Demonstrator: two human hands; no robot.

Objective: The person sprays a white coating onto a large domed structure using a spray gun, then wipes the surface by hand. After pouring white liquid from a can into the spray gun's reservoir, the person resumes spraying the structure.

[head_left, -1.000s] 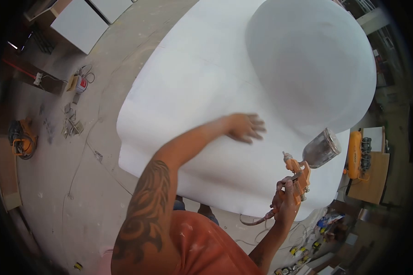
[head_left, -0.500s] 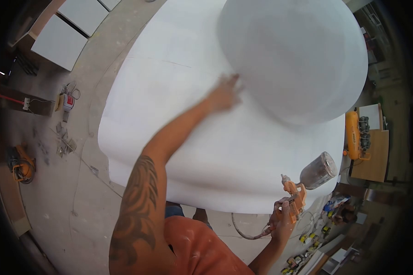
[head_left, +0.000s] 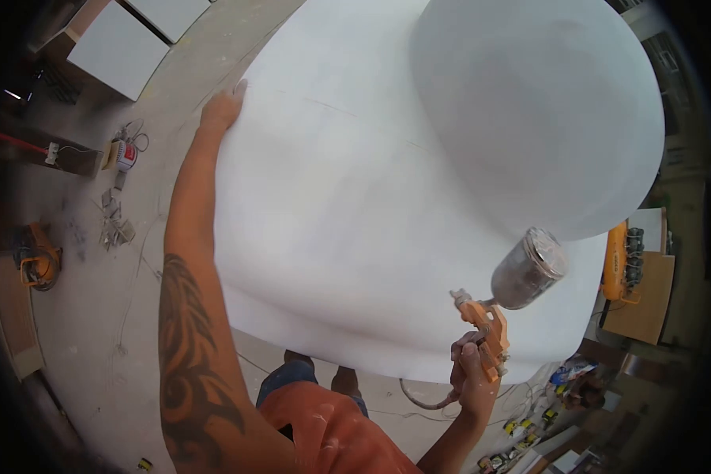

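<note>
**Hand on white form, spray gun ready**

Left hand (head_left: 223, 107) flat, open on white form's (head_left: 355, 205) left edge. Right hand (head_left: 468, 370) clenched around orange spray gun (head_left: 486, 328) near front edge. Risk: palm smudges surface; hose (head_left: 419, 399) snags.

The left hand (head_left: 221, 109) lay on the big form's (head_left: 355, 205) left edge, the right hand (head_left: 470, 371) held the spray gun (head_left: 486, 324) at its near rim, the compressor (head_left: 616, 261) stood to the right.
</note>
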